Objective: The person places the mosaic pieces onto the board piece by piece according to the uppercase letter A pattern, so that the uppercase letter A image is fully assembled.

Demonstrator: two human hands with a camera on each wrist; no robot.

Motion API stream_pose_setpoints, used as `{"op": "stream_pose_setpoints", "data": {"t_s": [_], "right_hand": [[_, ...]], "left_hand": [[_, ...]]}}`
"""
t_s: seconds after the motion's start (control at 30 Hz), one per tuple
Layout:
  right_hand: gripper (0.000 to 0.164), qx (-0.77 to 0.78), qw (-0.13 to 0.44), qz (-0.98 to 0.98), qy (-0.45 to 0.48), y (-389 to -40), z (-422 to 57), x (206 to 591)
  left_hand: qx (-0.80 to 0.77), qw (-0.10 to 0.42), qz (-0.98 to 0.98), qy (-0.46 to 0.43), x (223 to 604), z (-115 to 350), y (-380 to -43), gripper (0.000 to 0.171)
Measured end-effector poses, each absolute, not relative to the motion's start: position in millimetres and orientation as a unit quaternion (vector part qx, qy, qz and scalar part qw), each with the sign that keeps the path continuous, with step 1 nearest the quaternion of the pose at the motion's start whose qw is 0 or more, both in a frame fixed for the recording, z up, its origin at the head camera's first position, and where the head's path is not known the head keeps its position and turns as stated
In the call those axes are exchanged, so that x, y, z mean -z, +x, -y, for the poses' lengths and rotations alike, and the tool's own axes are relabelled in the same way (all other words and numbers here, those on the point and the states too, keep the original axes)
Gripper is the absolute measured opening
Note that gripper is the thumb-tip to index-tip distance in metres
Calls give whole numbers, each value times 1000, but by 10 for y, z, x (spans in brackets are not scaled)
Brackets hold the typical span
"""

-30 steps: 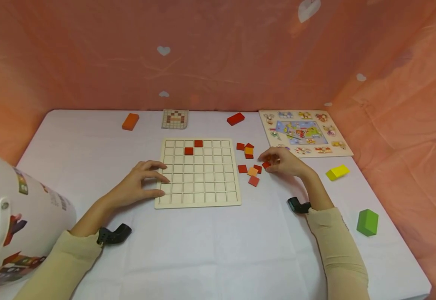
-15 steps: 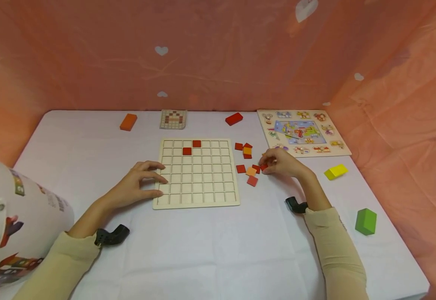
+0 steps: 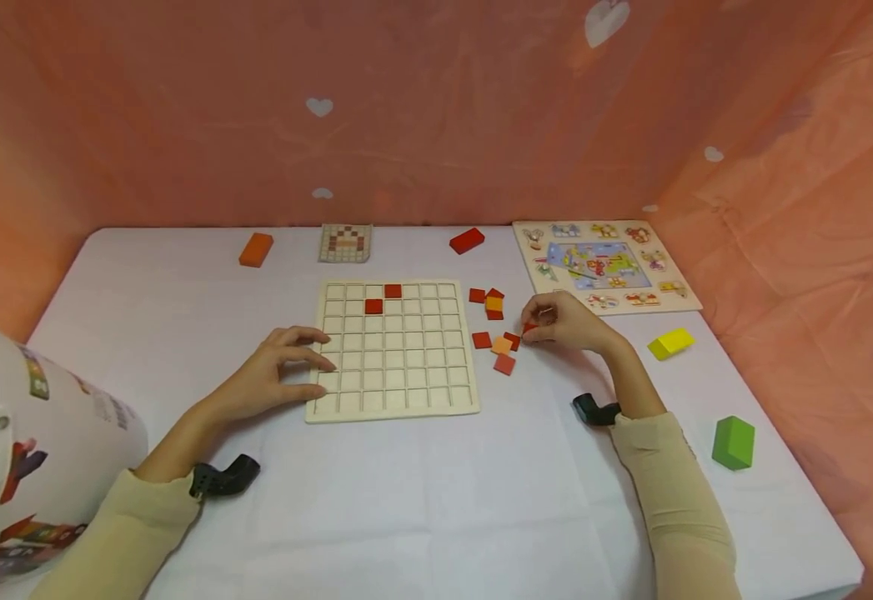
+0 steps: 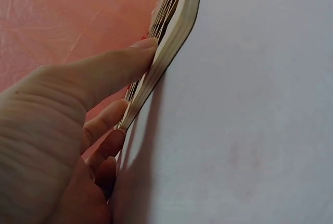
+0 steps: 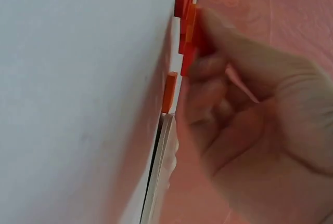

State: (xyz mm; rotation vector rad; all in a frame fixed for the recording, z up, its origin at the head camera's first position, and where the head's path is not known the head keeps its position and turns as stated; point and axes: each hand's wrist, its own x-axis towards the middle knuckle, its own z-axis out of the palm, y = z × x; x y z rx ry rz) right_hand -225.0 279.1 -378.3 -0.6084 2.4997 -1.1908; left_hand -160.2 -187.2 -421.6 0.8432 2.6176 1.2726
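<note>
Your right hand (image 3: 567, 323) pinches a small red tile (image 3: 530, 328) between thumb and fingers, near the right end of the loose tiles. Your fingers cover most of it, so you cannot tell exactly which way its edges point.

Your left hand (image 3: 271, 375) lies at the left side of the grid board (image 3: 394, 375), fingers spread and relaxed, fingertips touching the rim. The board is roughly square; its sides run away from you, and its near edge rises very slightly toward your right. Two red squares sit in its cells: the upper square (image 3: 393, 291) in the far row, the lower square (image 3: 373, 307) one row nearer and one column to the left, both lined up with the grid.

Between the board and your right hand, other tiles lie loose at mixed angles. An orange tile (image 3: 494, 305) overlaps red ones; nearer you, a pale orange tile (image 3: 502, 345) lies among reds, and the nearest tile (image 3: 504, 365) is turned askew.

At the far side of the worktop (image 3: 421, 508), the orange block (image 3: 256, 249) has its long axis slanting away and rightward, as does the red block (image 3: 467, 242). Between them lies a pattern card (image 3: 345, 243).
</note>
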Motion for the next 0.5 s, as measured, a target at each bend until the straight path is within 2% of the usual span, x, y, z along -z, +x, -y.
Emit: {"op": "stream_pose_setpoints", "data": {"t_s": [0.17, 0.33, 0.5], "right_hand": [[11, 443, 138, -857, -226, -2336, -2529, 3703], [15, 431, 161, -841, -284, -2499, -1987, 3647], [12, 404, 179, -836, -325, -2721, -1504, 3596]], "left_hand": [[-416, 50, -863, 282, 4213, 1871, -1613, 26], [-417, 49, -863, 281, 4215, 1879, -1602, 25], [-416, 49, -863, 283, 4225, 1874, -1610, 25]]}}
